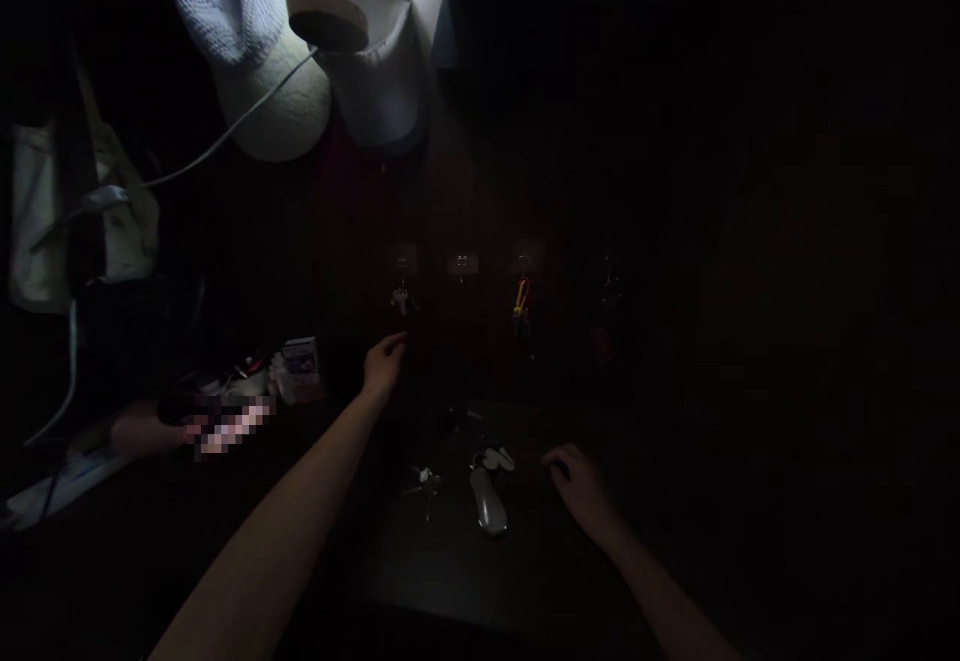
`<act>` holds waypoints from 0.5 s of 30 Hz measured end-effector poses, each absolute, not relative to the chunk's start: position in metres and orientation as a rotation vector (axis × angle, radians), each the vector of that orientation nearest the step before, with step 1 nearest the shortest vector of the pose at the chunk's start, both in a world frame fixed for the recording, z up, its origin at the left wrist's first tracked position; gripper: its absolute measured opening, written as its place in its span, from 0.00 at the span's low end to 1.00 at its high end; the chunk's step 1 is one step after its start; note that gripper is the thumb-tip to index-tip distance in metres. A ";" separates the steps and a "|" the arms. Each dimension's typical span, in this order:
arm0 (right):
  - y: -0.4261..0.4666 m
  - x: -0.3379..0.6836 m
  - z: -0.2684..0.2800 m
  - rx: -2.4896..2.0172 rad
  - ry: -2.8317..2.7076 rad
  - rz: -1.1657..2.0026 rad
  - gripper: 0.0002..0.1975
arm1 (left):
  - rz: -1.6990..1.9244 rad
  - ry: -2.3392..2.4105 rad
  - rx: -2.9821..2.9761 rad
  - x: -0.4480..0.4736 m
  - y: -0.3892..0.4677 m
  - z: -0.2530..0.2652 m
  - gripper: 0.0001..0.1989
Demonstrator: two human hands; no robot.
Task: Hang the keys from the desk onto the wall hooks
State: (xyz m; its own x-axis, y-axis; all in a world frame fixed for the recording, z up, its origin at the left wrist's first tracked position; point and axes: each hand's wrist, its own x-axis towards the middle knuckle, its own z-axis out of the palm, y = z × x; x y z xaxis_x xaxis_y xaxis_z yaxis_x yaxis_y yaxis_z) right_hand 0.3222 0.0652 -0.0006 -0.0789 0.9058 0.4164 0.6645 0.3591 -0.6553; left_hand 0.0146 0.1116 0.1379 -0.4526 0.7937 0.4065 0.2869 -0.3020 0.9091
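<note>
My left hand is stretched forward, its fingers extended and nothing visible in them. Just beyond its fingertips a small bunch of keys hangs from a wall hook. My right hand is low over the dark tabletop, fingers loosely bent and apart, with no object seen in it. To its left lie a long grey key fob and a pale two-lobed piece beside it. Farther left rests another key bunch. A dark item behind them is too dim to make out.
Along the wall are a bare hook, a yellow-and-red strap and a dim hanging item. Caps hang above, near a lamp with a white cable. A small box stands at left.
</note>
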 end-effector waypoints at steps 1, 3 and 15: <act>0.065 0.322 -0.001 -1.376 -1.821 0.375 0.10 | 1.785 1.554 1.358 0.015 0.107 0.129 0.11; 0.066 0.322 -0.001 -1.360 -1.834 0.370 0.10 | 1.746 1.539 1.351 0.015 0.098 0.113 0.10; 0.066 0.322 -0.003 -1.368 -1.843 0.332 0.11 | 1.549 1.545 1.339 0.015 0.047 0.053 0.08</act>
